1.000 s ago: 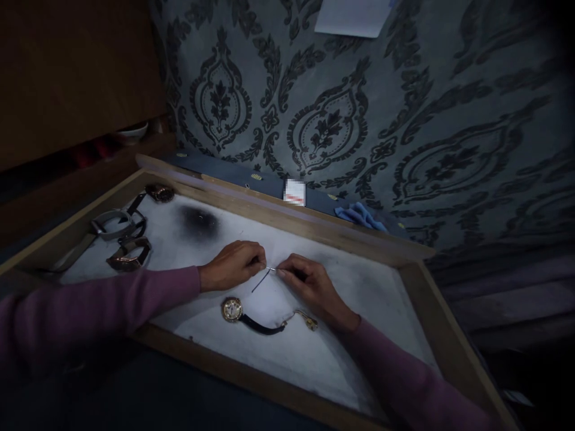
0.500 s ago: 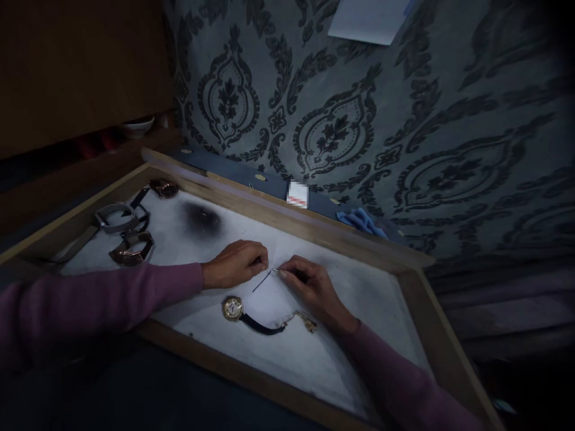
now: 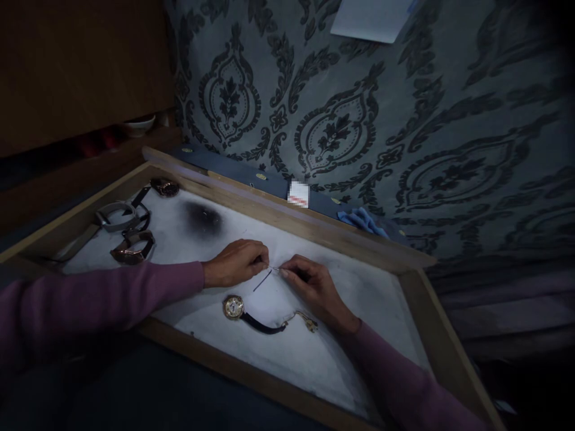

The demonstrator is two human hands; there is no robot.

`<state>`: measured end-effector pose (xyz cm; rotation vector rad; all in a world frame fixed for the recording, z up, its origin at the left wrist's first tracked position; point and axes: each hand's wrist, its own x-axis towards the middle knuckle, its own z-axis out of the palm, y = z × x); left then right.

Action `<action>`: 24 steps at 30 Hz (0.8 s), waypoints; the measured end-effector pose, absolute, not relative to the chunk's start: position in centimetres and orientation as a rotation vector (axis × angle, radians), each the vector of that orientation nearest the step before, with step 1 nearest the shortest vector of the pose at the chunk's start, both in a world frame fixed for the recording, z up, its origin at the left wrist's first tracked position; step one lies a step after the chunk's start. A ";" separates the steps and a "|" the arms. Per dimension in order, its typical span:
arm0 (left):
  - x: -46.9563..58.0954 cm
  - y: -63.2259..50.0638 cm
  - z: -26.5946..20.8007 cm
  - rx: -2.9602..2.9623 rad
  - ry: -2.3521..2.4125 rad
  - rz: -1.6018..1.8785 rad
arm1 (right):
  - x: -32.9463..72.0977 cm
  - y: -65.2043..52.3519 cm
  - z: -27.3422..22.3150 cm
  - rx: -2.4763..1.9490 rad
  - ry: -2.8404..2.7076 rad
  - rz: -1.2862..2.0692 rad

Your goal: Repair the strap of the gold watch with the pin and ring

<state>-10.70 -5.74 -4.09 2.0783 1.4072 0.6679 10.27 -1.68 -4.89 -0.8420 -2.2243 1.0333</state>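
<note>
Over the white bottom of a shallow wooden tray (image 3: 309, 402), my left hand (image 3: 236, 263) is closed, thumb against curled fingers; whatever it pinches is too small to make out. Facing it, my right hand (image 3: 314, 286) pinches a tiny, thin metal piece (image 3: 275, 268) between thumb and fingertips, its tip pointing at my left fingers. Just below the fingertips lies a thin dark stick (image 3: 262, 281). Nearer to me rests a gold-cased wristwatch (image 3: 233, 307) with a light dial and a dark strap (image 3: 263, 325), which ends in a gold-coloured clasp (image 3: 308, 322).
Several other watches, among them a grey-banded one (image 3: 115, 216) and a brown one (image 3: 133, 247), lie in the tray's left part. A dark smudge (image 3: 202, 219) marks the white bottom. Behind the tray's rim sit a blue cloth (image 3: 363, 221) and a small white packet (image 3: 298, 193), before a patterned wall.
The gap between my two hands' fingertips has narrowed slightly, the metal piece now reaching nearer my left fingers. The wristwatch and dark stick stay where they were.
</note>
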 end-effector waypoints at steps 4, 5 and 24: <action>-10.7 -5.8 -4.1 2.082 1.406 0.665 | 10.3 -1.7 -4.9 -0.861 -2.232 1.041; -10.7 -5.8 -4.1 2.084 1.405 0.666 | 10.3 -1.7 -4.9 -0.862 -2.234 1.041; -10.9 -6.0 -4.2 2.218 1.388 0.616 | 10.1 -2.1 -4.8 -0.730 -2.329 0.805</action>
